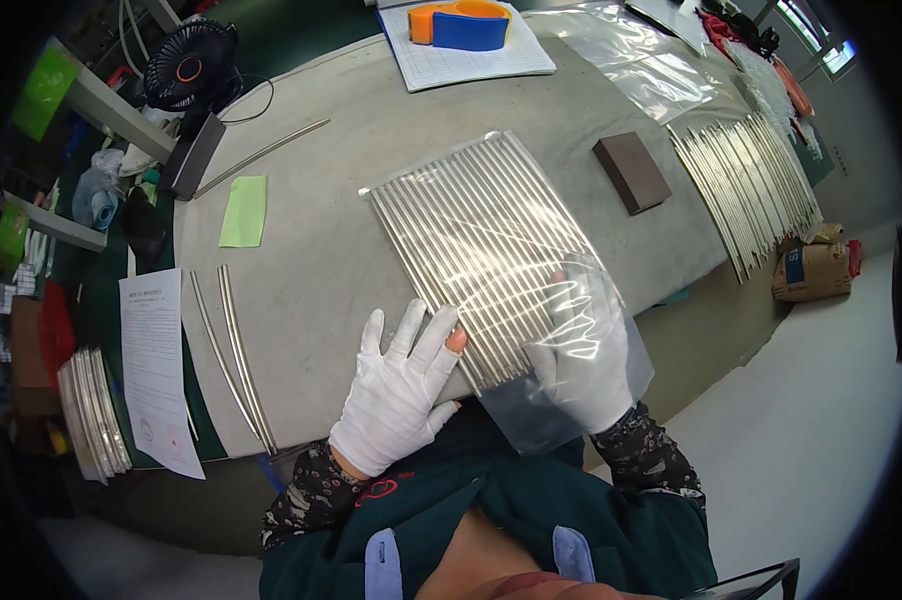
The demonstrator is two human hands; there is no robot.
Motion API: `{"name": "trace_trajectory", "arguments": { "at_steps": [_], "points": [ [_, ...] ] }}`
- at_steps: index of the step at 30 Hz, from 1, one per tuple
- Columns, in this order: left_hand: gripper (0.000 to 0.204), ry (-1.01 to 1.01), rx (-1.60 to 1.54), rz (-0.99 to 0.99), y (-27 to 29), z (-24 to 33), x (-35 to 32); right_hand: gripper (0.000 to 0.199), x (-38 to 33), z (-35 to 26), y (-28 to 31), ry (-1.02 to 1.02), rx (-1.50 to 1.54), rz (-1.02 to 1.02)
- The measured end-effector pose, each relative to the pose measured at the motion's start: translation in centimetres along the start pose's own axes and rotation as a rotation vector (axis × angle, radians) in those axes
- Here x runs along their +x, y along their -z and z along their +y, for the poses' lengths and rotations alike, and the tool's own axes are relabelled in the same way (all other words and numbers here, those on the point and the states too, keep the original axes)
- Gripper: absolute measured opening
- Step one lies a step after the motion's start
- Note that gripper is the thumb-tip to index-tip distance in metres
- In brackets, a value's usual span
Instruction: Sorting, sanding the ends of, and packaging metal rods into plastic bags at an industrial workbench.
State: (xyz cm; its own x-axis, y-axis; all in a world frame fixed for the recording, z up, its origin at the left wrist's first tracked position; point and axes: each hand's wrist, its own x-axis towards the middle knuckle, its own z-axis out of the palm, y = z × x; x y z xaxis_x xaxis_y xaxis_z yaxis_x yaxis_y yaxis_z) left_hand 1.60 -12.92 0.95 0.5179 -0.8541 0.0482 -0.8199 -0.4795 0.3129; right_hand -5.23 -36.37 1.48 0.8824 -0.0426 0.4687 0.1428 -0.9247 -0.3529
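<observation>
A row of shiny metal tubes [461,220] lies side by side in a clear plastic bag in the middle of the table, slanting toward me. My left hand [386,395], in a white glove with bare thumb and fingertip showing, has its fingers spread. Its fingertips touch the left edge of the tubes near their close end. On the right side, my gloved right hand [591,360] shows through the loose clear bag [516,415], its fingers stretched over the tubes. Glare on the film partly hides those fingers. The open-looking end of the bag hangs over the table's near edge.
A dark brown block [632,173] sits right of the tubes, with more metal tubes [746,190] beyond. Loose tubes [243,355], a green slip [243,212] and a printed sheet [156,370] lie left. A notepad [461,65] bears an orange-blue tape roll [461,25]; a fan [191,68] stands far left.
</observation>
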Motion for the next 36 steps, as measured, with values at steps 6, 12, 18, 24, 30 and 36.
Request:
{"name": "trace_trajectory", "arguments": {
  "at_steps": [6,12,18,24,30,36],
  "points": [
    [0.102,0.008,0.006,-0.019,0.0,0.0,0.0,0.061,-1.0,-0.4,0.6,0.143,-0.001,-0.238],
    [0.102,0.0,0.01,-0.021,-0.4,0.1,-0.4,0.061,-4.1,1.0,1.3,0.043,0.006,-0.062],
    [0.097,0.021,0.006,-0.006,-0.3,0.2,-0.5,0.069,-4.5,-0.8,0.3,0.028,-0.051,-0.092],
    [0.094,0.021,-0.014,0.004,0.1,0.4,-0.4,0.055,-2.0,-2.1,-0.2,0.139,-0.04,-0.116],
    [0.093,0.011,-0.161,0.121,0.5,-0.3,-1.1,0.041,-0.6,-3.1,-1.9,0.225,0.285,-0.206],
    [0.089,0.044,-0.178,0.172,0.1,-0.3,-0.8,0.039,-1.3,-2.6,-0.1,0.43,0.308,-0.34]
  ]
}}
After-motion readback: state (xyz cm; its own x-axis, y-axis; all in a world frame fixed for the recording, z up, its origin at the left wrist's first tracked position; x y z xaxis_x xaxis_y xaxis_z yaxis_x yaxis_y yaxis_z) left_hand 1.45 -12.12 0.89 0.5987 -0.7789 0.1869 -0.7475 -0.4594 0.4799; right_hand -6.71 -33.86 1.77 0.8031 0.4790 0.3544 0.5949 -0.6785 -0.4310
